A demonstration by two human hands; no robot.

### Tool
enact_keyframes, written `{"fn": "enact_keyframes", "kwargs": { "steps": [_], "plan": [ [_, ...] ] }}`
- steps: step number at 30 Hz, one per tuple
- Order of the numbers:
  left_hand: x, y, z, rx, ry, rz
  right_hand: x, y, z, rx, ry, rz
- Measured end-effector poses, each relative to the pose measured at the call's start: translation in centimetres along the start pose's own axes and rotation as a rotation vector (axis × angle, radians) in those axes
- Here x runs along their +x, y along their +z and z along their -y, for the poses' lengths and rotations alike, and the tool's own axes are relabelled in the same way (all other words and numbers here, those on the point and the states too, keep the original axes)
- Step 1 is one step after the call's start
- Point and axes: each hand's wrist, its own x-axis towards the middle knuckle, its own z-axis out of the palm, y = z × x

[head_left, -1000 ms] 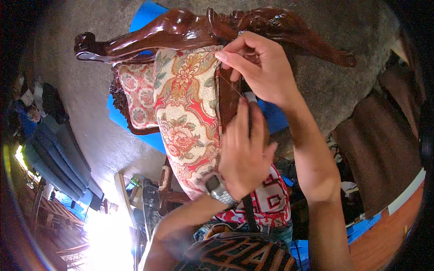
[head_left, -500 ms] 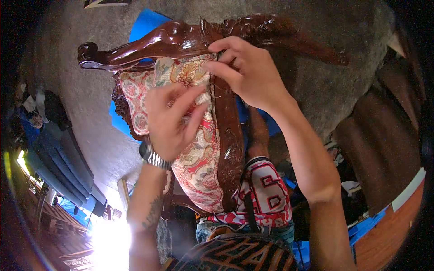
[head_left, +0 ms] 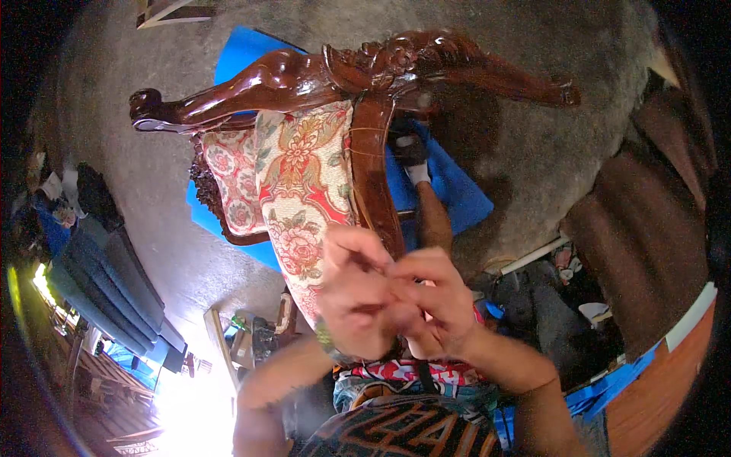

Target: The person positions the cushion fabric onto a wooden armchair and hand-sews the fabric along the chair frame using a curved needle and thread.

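My left hand [head_left: 354, 293] and my right hand [head_left: 440, 301] meet in front of my body, above the near end of a carved, glossy dark-wood chair frame [head_left: 371, 164]. The fingers of both are closed in a pinch, blurred by motion, and what they hold cannot be made out. Floral upholstery fabric [head_left: 304, 175] in cream, red and green covers the padded part to the left of the wood rail. A thin loose thread [head_left: 352, 156] shows along the fabric's edge by the rail. My hands hide the near part of fabric and rail.
Beneath the chair lies a blue sheet [head_left: 457, 171] on the grey floor [head_left: 548, 38]. A leg with a dark shoe [head_left: 410, 148] stands right of the rail. Dark cloth [head_left: 640, 221] hangs at right; blue-grey fabric [head_left: 106, 274] drapes at left. A smaller patterned cushion [head_left: 232, 179] is beyond.
Both hands have drawn back from the far end of the upholstery toward my body and come together. The fabric's far part and the carved wood are now uncovered.
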Motion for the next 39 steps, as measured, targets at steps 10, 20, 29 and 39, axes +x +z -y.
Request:
{"fn": "enact_keyframes", "kwargs": {
  "steps": [10, 20, 29, 39],
  "plan": [
    [-0.9, 4.6, -0.4, 0.037, 0.15, 0.245, -1.3, -8.2, 6.2, 0.822, 0.515, -0.186],
    [4.6, -5.0, 1.5, 0.847, 0.354, 0.337, -16.1, -31.1, -1.8, -0.901, 0.762, -0.857],
    [5.2, -5.3, -1.7, 1.244, -0.397, 0.271, -29.5, -29.3, -3.8, -1.174, 1.218, 0.157],
    [0.9, -2.7, 0.7, 1.048, -0.19, 0.421, -33.4, -31.2, -1.8, -1.382, 1.031, 0.302]
  ]
}}
